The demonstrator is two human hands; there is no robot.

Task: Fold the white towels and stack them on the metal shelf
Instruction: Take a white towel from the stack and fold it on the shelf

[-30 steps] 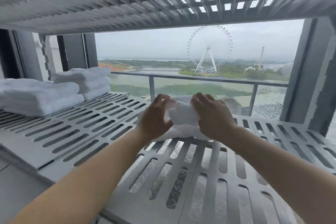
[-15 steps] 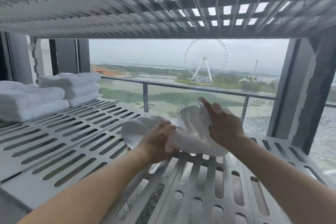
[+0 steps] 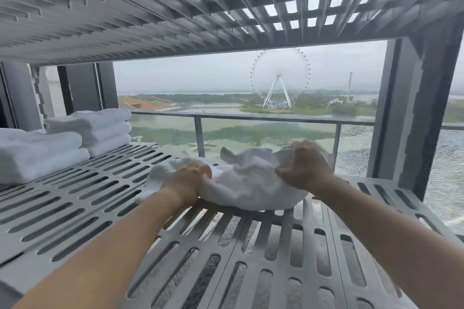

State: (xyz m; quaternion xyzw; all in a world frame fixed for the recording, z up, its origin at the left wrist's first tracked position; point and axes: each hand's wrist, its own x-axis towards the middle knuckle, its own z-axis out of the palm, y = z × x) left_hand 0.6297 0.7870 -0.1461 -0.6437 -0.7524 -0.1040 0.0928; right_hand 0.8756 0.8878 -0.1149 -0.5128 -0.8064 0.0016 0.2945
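Note:
A crumpled white towel (image 3: 248,180) lies bunched on the slotted metal shelf (image 3: 82,206), in the middle. My left hand (image 3: 187,180) grips its left part with closed fingers. My right hand (image 3: 305,169) clutches its right edge, slightly raised. Two stacks of folded white towels sit at the shelf's left: a near stack (image 3: 37,153) and a far stack (image 3: 95,128).
Another slotted metal shelf (image 3: 175,7) hangs close overhead. A grey upright post (image 3: 424,118) stands at the right, another post (image 3: 37,93) at the left. Behind the shelf are a balcony railing (image 3: 251,119) and an open view.
The towel was a small wad between both hands; it has spread wider across the shelf. My left hand moved left and my right hand moved right, pulling it apart.

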